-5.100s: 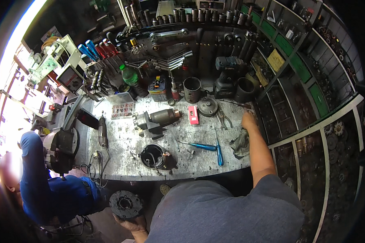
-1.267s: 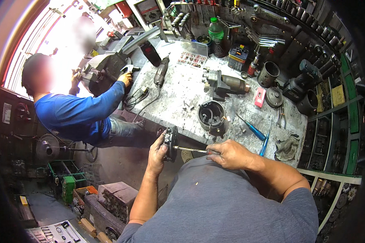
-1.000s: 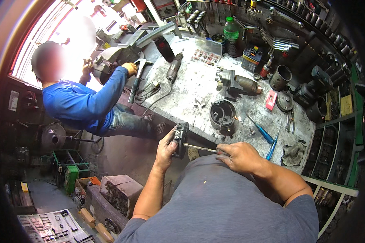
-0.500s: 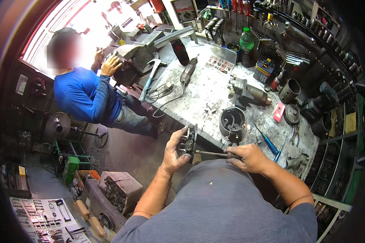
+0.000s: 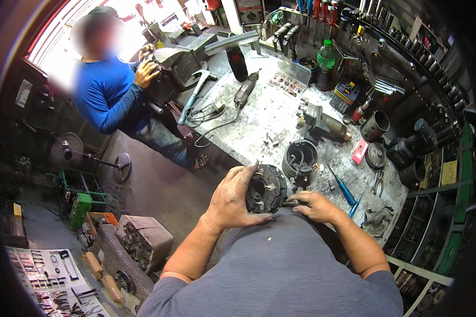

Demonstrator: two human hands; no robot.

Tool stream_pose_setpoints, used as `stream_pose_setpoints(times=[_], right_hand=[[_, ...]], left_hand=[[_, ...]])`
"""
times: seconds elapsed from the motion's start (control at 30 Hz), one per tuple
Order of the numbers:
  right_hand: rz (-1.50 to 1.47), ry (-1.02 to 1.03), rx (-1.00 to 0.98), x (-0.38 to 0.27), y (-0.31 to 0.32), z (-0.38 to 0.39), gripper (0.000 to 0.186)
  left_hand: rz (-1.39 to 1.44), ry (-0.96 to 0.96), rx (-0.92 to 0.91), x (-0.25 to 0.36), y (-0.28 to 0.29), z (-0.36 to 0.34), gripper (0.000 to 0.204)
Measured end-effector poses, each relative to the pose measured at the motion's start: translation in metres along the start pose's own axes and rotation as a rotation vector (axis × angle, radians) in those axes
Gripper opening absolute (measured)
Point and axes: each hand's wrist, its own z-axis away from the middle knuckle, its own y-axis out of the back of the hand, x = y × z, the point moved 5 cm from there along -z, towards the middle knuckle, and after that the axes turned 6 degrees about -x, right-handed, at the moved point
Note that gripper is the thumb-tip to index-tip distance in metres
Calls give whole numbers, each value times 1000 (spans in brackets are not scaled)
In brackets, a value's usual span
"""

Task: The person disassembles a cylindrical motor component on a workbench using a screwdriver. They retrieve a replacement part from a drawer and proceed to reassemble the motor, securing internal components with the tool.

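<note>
L hand [image 5: 232, 198] had thumb & fingers clamped round rim of dark round part [image 5: 272, 194], held up betw. shirt [image 5: 280, 264] & near edge of bench [image 5: 259, 124], side w/ center hole showing. R hand [image 5: 316, 206] pinched thin dark tool [image 5: 291, 203] betw. thumb & fingers at part's R side; couldn't tell if tip touched. Dark metal can [image 5: 287, 165] w/ wires inside sat on bench just beyond. Blue screwdrivers [image 5: 345, 193] & gray rag [image 5: 378, 221] lay to R. Co-worker [image 5: 108, 92] stood well apart, far L, nr. hammer [image 5: 194, 95].
</note>
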Motion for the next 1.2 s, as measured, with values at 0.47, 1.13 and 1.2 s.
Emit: stream_pose_setpoints(times=[0.47, 1.13, 1.2], right_hand=[[-329, 20, 127, 38, -22, 9, 42], [-547, 146, 167, 94, -61, -14, 59], [-485, 144, 200, 88, -59, -12, 49]], left_hand=[[135, 132, -109, 16, 7, -24, 137], [66, -2, -178, 49, -12, -43, 140], [69, -5, -179, 47, -13, -43, 141]])
